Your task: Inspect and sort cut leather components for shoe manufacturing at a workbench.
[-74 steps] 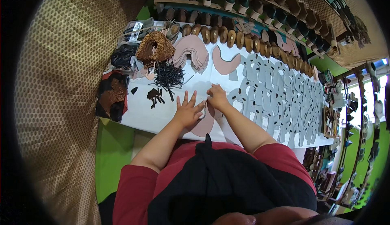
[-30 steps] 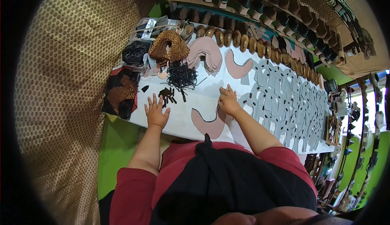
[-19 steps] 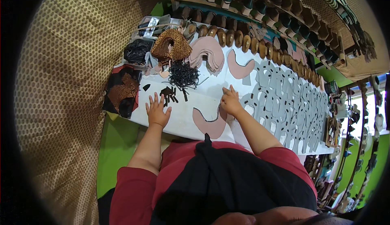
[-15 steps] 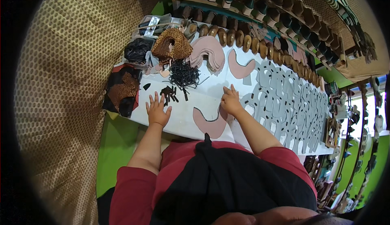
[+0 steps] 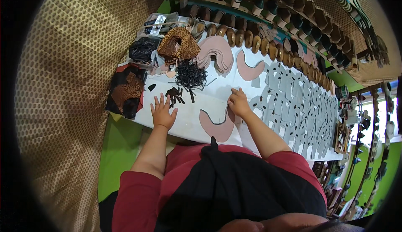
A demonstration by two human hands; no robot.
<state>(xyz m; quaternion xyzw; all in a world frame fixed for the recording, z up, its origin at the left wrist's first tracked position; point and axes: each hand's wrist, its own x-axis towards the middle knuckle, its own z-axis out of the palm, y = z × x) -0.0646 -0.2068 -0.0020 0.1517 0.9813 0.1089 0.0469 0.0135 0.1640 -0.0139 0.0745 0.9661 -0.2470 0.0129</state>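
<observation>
A pink U-shaped shoe-upper piece (image 5: pixel 217 130) with a dark line along its inner edge lies near the table's front edge. My right hand (image 5: pixel 238 103) rests over the tip of its right arm, fingers bent and slightly apart, hiding that tip. To the left, my left hand (image 5: pixel 163 114) lies open on the white table with its fingers spread. Just beyond its fingertips is a small heap of short black strips (image 5: pixel 176 95). Behind them sits a tangled pile of thin black strips (image 5: pixel 189 74).
Stacked pink U-shaped pieces (image 5: pixel 217 52) and a single pink piece (image 5: pixel 251 71) lie farther back. Grey cut pieces (image 5: pixel 293 102) cover the table's right side. Wooden shoe lasts (image 5: pixel 256 44) line the back edge. Leopard-print pieces (image 5: pixel 178 46) stand at the back left.
The fingers of my right hand have bent in a little at the tip of the pink piece. My left hand has stayed in place. The view has shifted slightly.
</observation>
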